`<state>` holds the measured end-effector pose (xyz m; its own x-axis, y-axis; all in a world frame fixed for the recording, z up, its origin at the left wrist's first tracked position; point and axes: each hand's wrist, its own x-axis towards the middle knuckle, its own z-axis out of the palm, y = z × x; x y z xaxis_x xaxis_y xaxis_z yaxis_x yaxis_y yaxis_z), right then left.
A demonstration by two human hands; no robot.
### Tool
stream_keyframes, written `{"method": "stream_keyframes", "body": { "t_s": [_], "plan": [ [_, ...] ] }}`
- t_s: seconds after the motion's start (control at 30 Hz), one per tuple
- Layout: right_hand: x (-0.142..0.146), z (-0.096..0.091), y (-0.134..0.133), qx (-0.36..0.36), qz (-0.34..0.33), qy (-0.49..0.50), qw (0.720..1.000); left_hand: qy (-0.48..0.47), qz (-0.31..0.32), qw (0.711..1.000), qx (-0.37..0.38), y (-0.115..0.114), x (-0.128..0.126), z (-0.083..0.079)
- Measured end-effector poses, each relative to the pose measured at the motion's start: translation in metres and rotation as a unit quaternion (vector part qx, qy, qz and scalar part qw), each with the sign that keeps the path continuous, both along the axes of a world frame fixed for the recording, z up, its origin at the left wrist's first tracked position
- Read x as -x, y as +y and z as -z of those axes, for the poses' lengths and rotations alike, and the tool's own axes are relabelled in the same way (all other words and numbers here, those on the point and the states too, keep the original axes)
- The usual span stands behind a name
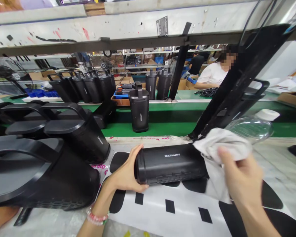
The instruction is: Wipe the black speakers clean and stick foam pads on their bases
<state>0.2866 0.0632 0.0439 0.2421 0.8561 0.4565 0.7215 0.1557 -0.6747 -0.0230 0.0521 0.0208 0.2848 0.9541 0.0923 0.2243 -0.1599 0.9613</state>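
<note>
Black MERKURY unit (172, 163), just one between the two hands, lies on its side on a white printed sheet (158, 204). Its left end sits within the left hand (128, 172), whose thumb and fingers spread wide and have hold of it from near and far sides. White cloth (222, 140), one piece, overlaps its right end, pinched by the right hand (245, 177). At least three similar units (79, 138) stand at left, one upright unit (139, 112) on the green surface (167, 129); one clear bottle (254, 126); three dark squares (170, 206).

Right grip (245, 176) blurred, bottle (256, 126) partly hidden
</note>
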Motion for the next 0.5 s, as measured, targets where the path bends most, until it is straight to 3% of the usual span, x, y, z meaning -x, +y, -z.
{"method": "stream_keyframes", "body": {
  "t_s": [0.13,0.27,0.33,0.43,0.5],
  "plan": [
    [0.017,0.012,0.008,0.051,-0.031,-0.194,0.979,0.052,0.02,0.997,0.051,0.0,0.002,0.004],
    [0.046,0.021,0.006,0.016,0.027,-0.313,0.949,0.002,0.001,0.995,0.096,0.001,0.0,0.006],
    [0.077,0.023,-0.004,-0.051,-0.033,-0.327,0.943,-0.031,-0.007,0.996,0.086,0.001,-0.001,0.009],
    [0.131,0.023,-0.027,-0.131,-0.197,-0.337,0.911,-0.038,-0.014,0.998,0.044,0.002,-0.002,0.013],
    [0.151,0.021,-0.036,-0.103,-0.241,-0.339,0.904,-0.032,-0.02,0.999,0.019,0.003,-0.003,0.015]
  ]
}}
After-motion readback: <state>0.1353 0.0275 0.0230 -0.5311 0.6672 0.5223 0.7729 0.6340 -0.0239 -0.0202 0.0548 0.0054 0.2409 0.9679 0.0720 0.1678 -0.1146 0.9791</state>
